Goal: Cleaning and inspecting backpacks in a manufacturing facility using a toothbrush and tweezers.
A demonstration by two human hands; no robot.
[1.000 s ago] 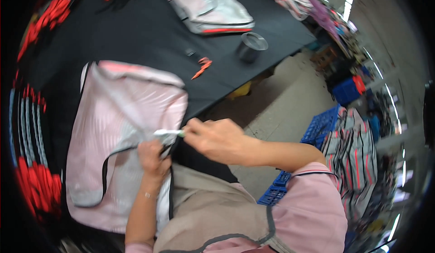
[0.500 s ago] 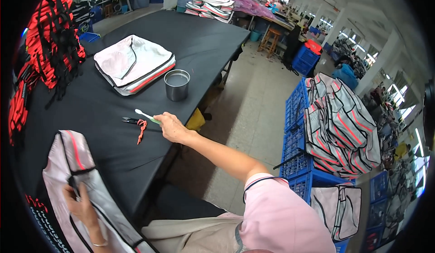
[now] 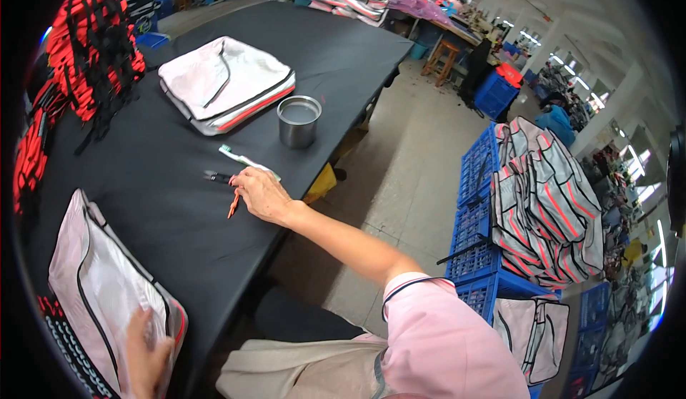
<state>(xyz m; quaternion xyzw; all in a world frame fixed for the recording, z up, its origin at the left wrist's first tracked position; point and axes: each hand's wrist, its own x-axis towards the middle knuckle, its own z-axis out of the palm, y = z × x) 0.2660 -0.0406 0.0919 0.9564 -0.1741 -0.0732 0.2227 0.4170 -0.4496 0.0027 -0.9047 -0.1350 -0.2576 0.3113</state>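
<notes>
We are seeing our own body entering from the lower edge of the frame. We are wearing a pink short-sleeved top, and its right sleeve at lower centre is ending above the elbow in a thin dark piping line. The forearm beyond it is showing bare, as is the right hand at mid left. Over our lap we are wearing beige trousers or an apron with a dark seam. The left hand at lower left is also showing bare, with no glove or ring visible.
</notes>
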